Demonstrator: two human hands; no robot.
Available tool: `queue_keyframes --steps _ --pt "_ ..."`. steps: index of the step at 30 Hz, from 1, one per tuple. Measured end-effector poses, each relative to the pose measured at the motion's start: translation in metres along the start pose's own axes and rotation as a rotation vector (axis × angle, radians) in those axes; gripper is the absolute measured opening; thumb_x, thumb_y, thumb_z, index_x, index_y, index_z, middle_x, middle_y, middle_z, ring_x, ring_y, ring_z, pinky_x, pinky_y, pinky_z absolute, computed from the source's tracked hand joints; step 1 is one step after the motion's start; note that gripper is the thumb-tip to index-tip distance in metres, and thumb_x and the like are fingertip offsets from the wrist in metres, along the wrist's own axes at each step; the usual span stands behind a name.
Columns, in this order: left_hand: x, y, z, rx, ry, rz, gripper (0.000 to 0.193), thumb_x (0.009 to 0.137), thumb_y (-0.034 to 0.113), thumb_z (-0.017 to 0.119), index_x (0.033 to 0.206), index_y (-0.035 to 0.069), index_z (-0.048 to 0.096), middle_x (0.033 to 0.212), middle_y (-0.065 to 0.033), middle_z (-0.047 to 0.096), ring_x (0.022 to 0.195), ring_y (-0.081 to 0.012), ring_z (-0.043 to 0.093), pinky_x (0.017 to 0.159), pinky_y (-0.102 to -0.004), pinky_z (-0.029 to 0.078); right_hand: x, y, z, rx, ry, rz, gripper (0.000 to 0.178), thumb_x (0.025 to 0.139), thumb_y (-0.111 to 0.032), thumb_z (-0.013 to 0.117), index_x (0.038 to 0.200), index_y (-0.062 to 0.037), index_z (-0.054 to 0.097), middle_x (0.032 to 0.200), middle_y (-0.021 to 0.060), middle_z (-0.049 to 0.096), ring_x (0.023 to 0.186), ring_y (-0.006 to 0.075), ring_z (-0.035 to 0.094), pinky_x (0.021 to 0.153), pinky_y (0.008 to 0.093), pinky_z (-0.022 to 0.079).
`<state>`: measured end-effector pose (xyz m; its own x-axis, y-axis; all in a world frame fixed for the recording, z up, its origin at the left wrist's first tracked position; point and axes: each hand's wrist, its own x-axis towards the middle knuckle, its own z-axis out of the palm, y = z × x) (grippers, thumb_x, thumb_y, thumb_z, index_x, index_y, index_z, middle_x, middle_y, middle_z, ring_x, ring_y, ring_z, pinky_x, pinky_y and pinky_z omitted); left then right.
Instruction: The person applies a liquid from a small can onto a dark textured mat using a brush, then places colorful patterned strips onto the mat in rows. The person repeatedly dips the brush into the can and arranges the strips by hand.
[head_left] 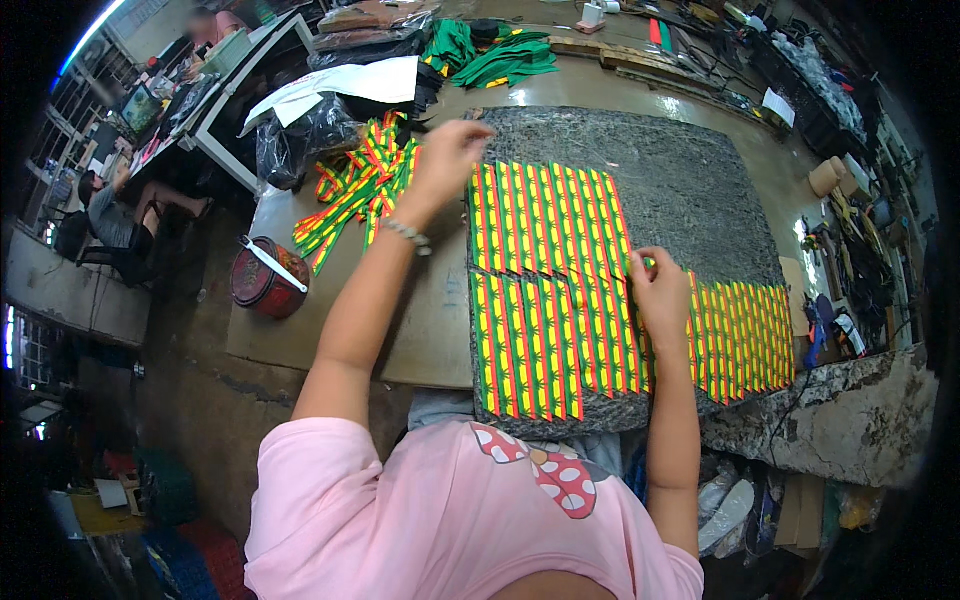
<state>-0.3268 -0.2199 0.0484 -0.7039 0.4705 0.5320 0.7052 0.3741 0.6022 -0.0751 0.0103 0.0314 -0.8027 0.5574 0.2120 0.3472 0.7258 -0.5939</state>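
Rows of patterned ribbon strips, striped red, yellow and green with dark leaf shapes, lie side by side on a dark, rough board. Over the board's left edge, by the top end of the leftmost strip, is my left hand, its fingers bent and apart with no strip seen in them. My right hand rests on the strips near the middle, thumb and forefinger closed at the right edge of the upper row. What lies under its palm is hidden. A tangled heap of the same ribbon sits left of the board.
A dark red tin with a white-handled tool across its top stands at the table's left. Green cloth pieces and plastic-wrapped bundles lie at the back. Tools and cords crowd the right. Other people sit at the far left.
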Motion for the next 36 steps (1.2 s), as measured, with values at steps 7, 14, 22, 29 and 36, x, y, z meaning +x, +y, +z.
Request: queue_keyframes --steps 7,14,22,29,36 --pt "-0.043 -0.053 -0.055 0.499 -0.062 -0.385 0.029 0.082 0.025 0.068 0.086 -0.004 0.069 0.08 -0.0217 0.067 0.077 -0.0349 0.066 0.073 -0.0415 0.052 -0.015 -0.031 -0.046 0.244 -0.045 0.073 0.024 0.089 -0.023 0.066 0.098 -0.0011 0.068 0.055 0.0002 0.048 0.051 0.0069 0.043 0.047 0.0287 0.035" --pt "-0.035 -0.072 -0.045 0.561 -0.069 -0.389 0.033 0.073 0.03 0.075 0.071 -0.002 0.069 0.073 -0.0206 0.067 0.071 -0.0353 0.066 0.071 -0.0431 0.053 -0.041 -0.036 -0.098 0.498 -0.095 0.055 0.022 0.092 -0.021 0.064 0.102 -0.0016 0.067 0.064 -0.0078 0.047 0.057 0.0014 0.039 0.05 0.0208 0.029" --pt "-0.039 -0.091 -0.06 0.276 -0.068 -0.461 0.03 0.076 0.031 0.075 0.082 0.001 0.074 0.072 -0.0141 0.069 0.065 -0.0248 0.067 0.065 -0.0343 0.052 -0.038 -0.026 -0.094 0.593 -0.295 0.1 0.024 0.093 -0.021 0.063 0.102 0.0012 0.066 0.068 -0.0074 0.049 0.061 0.0014 0.041 0.053 0.02 0.031" --pt "-0.027 -0.08 -0.075 0.369 0.055 -0.429 0.033 0.077 0.02 0.069 0.106 0.003 0.07 0.076 -0.0138 0.07 0.07 -0.0239 0.068 0.069 -0.0349 0.051 -0.026 -0.039 -0.088 0.612 -0.322 0.06 0.025 0.092 -0.021 0.064 0.101 0.0018 0.066 0.069 -0.0072 0.05 0.062 0.0012 0.041 0.054 0.0201 0.032" --pt "-0.007 -0.066 -0.099 0.429 -0.032 -0.452 0.027 0.076 0.02 0.072 0.098 0.004 0.073 0.078 -0.0105 0.071 0.072 -0.0159 0.068 0.07 -0.0284 0.052 -0.008 -0.059 -0.073 0.523 -0.421 -0.055 0.029 0.089 -0.027 0.066 0.102 -0.0004 0.067 0.071 -0.0015 0.056 0.064 0.0056 0.049 0.058 0.0227 0.039"
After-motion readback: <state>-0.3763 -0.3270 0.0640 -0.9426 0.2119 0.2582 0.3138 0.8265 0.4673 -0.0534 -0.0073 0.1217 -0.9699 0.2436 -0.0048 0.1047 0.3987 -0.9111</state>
